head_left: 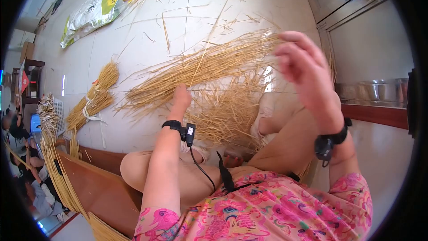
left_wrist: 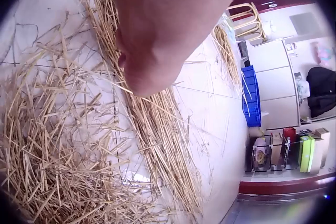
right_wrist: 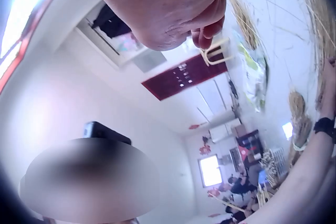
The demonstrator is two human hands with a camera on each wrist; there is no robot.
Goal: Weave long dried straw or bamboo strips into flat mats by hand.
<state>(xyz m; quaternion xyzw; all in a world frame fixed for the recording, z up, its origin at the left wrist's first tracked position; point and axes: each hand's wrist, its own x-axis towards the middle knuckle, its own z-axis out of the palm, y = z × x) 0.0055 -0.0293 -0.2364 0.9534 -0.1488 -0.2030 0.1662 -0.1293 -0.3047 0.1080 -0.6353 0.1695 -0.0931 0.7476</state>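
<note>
A long bundle of golden straw [head_left: 209, 64] lies on the tiled floor. At its near edge is my left hand [head_left: 180, 100], its fingers bent in against the stalks beside one long thin straw that crosses the bundle. In the left wrist view the left hand [left_wrist: 152, 50] covers part of the straw bundle [left_wrist: 163, 129], and its fingertips are hidden. Raised above the bundle's right end, my right hand [head_left: 307, 69] is blurred, with loosely bent fingers and nothing seen in it. The right wrist view shows the right hand [right_wrist: 173, 14] away from the floor.
Loose short straw [head_left: 227, 111] is heaped between the bundle and my legs. A tied straw bundle [head_left: 96, 96] lies to the left, a silver-green bag [head_left: 96, 13] at the upper left. Long stalks lean by a brown wooden board [head_left: 98, 178]. A metal cabinet [head_left: 374, 40] stands at right.
</note>
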